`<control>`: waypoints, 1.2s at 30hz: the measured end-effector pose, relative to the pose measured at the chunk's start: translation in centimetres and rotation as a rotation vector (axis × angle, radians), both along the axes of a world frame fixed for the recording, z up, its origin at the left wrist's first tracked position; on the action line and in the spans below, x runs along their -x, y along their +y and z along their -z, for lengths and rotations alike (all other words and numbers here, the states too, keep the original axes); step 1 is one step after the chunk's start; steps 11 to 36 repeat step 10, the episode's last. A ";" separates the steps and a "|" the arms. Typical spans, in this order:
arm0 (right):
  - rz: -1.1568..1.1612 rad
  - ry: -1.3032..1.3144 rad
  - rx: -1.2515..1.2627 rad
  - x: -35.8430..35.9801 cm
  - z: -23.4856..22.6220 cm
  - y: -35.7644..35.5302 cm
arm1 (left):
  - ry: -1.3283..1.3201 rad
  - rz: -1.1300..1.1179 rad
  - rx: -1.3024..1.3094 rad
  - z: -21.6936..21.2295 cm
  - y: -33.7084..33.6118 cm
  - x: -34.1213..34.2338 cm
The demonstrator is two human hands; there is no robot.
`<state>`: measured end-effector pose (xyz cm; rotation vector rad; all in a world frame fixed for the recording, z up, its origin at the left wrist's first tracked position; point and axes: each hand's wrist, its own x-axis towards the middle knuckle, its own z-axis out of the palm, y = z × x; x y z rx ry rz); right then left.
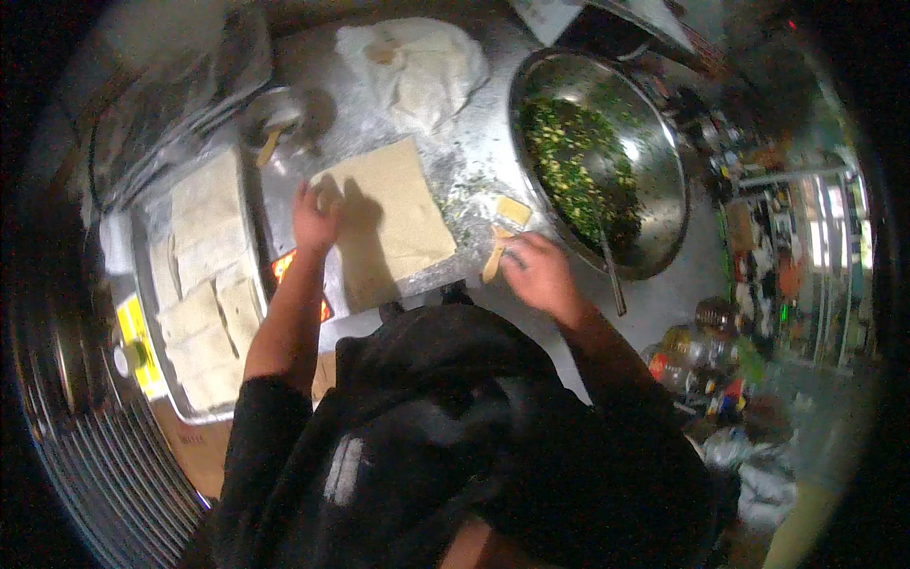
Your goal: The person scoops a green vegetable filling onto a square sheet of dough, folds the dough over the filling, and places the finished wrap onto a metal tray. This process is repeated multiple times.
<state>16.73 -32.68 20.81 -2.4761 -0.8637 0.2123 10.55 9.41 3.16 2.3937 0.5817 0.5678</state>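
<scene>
A pale rectangular sheet of dough lies flat on the floured table in front of me. My left hand is at its left edge, fingers apart and holding nothing, with a shadow falling across the sheet. To the right of the dough, my right hand has its slightly bent fingers beside a small wooden-handled tool. The handle shows along its length, and no grip around it is visible. Just above it lies a small yellowish rectangular piece; whether the two are joined is unclear.
At right stands a large steel bowl of chopped green filling, a metal utensil handle over its rim. At left, a metal tray holds several dough pieces. Behind are a white floury bag and a small bowl with a wooden-handled utensil.
</scene>
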 end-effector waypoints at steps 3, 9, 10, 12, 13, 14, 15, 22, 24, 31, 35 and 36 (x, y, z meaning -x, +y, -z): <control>0.312 -0.257 0.002 -2.3 -2.8 -6.9 | 0.000 0.089 0.205 -1.7 -4.0 2.0; 0.519 0.049 0.233 -4.6 -1.3 -15.3 | 0.305 0.719 0.261 0.0 -10.2 5.6; 0.499 0.072 0.145 -4.9 -0.9 -15.8 | 0.539 0.585 0.644 0.6 -10.4 5.8; 0.499 0.072 0.145 -4.9 -0.9 -15.8 | 0.539 0.585 0.644 0.6 -10.4 5.8; 0.499 0.072 0.145 -4.9 -0.9 -15.8 | 0.539 0.585 0.644 0.6 -10.4 5.8; 0.499 0.072 0.145 -4.9 -0.9 -15.8 | 0.539 0.585 0.644 0.6 -10.4 5.8; 0.499 0.072 0.145 -4.9 -0.9 -15.8 | 0.539 0.585 0.644 0.6 -10.4 5.8; 0.499 0.072 0.145 -4.9 -0.9 -15.8 | 0.539 0.585 0.644 0.6 -10.4 5.8; 0.499 0.072 0.145 -4.9 -0.9 -15.8 | 0.539 0.585 0.644 0.6 -10.4 5.8; 0.499 0.072 0.145 -4.9 -0.9 -15.8 | 0.539 0.585 0.644 0.6 -10.4 5.8; 0.499 0.072 0.145 -4.9 -0.9 -15.8 | 0.539 0.585 0.644 0.6 -10.4 5.8; 0.499 0.072 0.145 -4.9 -0.9 -15.8 | 0.539 0.585 0.644 0.6 -10.4 5.8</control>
